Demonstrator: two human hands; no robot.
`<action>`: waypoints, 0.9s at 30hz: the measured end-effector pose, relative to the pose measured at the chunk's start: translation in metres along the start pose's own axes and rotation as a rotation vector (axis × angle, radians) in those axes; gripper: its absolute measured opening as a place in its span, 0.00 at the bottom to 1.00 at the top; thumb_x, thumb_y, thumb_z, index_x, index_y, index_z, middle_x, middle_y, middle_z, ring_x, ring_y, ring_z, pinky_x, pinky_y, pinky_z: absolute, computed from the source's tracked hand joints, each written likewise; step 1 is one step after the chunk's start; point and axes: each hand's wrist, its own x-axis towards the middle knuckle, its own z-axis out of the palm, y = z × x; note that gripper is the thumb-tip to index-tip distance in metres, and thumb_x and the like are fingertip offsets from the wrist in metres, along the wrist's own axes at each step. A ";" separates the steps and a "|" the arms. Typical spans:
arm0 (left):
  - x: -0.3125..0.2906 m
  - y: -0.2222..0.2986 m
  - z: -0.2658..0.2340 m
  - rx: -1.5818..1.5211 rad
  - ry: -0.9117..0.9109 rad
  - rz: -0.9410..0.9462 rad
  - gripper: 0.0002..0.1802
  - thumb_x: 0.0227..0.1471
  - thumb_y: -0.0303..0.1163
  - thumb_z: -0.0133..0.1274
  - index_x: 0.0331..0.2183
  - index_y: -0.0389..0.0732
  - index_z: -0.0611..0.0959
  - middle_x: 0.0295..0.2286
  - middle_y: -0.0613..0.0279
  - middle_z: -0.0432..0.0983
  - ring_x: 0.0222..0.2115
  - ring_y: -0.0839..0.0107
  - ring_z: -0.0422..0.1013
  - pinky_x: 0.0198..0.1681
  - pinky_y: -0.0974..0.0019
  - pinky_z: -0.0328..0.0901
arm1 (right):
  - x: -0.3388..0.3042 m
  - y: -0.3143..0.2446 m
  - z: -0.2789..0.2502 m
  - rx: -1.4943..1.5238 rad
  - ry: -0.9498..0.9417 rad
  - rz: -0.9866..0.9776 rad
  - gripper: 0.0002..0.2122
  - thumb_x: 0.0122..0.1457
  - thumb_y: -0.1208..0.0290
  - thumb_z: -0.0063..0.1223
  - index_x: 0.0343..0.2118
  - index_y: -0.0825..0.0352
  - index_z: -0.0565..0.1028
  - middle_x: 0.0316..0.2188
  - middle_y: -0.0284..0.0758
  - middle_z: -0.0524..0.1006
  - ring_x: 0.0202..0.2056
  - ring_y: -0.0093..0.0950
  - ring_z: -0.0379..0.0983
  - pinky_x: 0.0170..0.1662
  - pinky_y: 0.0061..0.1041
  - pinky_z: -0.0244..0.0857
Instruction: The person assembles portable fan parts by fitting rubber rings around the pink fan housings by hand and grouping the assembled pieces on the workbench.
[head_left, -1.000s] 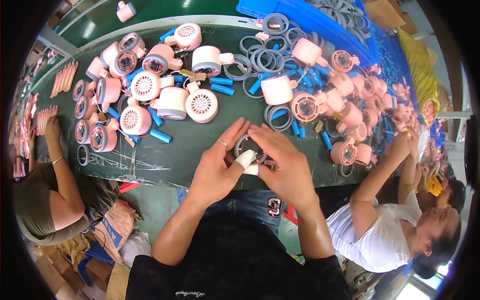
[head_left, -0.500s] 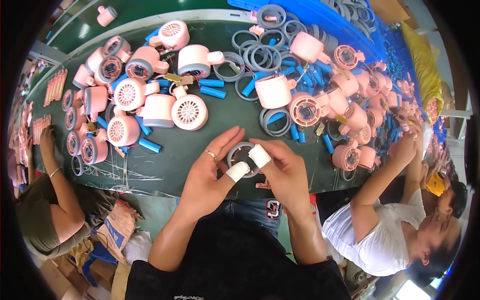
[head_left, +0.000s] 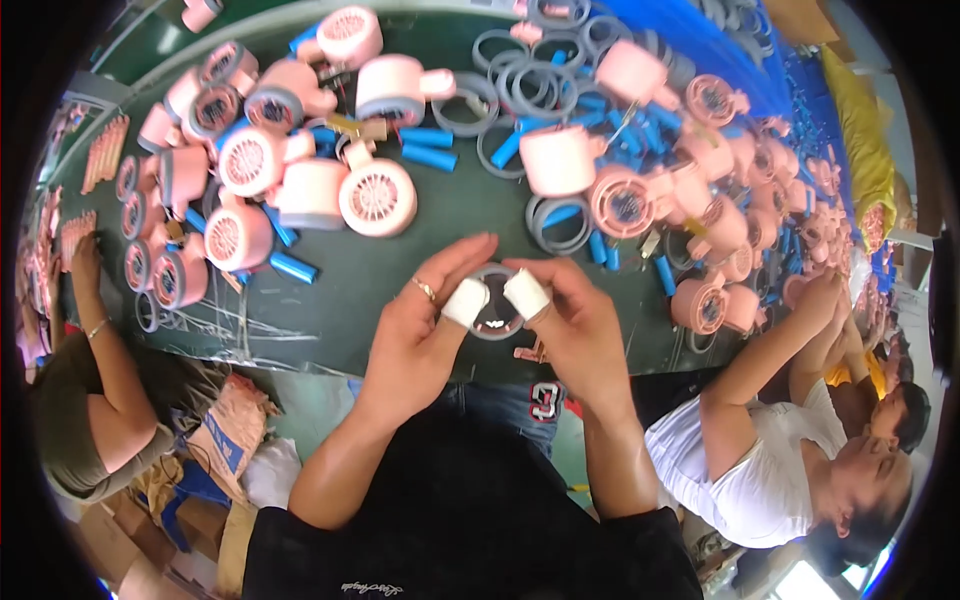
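Note:
Both my hands hold a round fan head with a grey ring [head_left: 497, 334] over the near edge of the table. Its inside looks dark, with a small white patch low down; most of its outer body is hidden by my fingers. My left hand [head_left: 418, 325] curls round its left side and wears a ring. My right hand [head_left: 577, 318] wraps the right side. White tape covers both thumbs, which press on the ring's rim from either side. Just below, a small pink piece [head_left: 528, 353] lies beside my right hand.
Pink fan heads [head_left: 378, 197] lie in a group at left, more [head_left: 622, 200] at right, among blue battery cells [head_left: 293, 266] and loose grey rings [head_left: 540, 85]. A blue bin [head_left: 715, 60] stands at the back right. Co-workers' arms reach in at left [head_left: 92, 300] and right [head_left: 765, 345].
My thumbs have moved apart on the ring, uncovering more of the dark inside. The view has shifted a little, so the things on the table sit slightly higher.

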 end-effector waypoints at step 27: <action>-0.006 -0.004 -0.002 0.268 -0.041 -0.017 0.31 0.62 0.23 0.53 0.65 0.40 0.66 0.56 0.60 0.71 0.55 0.71 0.69 0.60 0.65 0.62 | 0.002 0.024 -0.003 0.029 -0.014 -0.149 0.13 0.62 0.77 0.52 0.49 0.65 0.78 0.33 0.25 0.73 0.30 0.16 0.66 0.28 0.18 0.63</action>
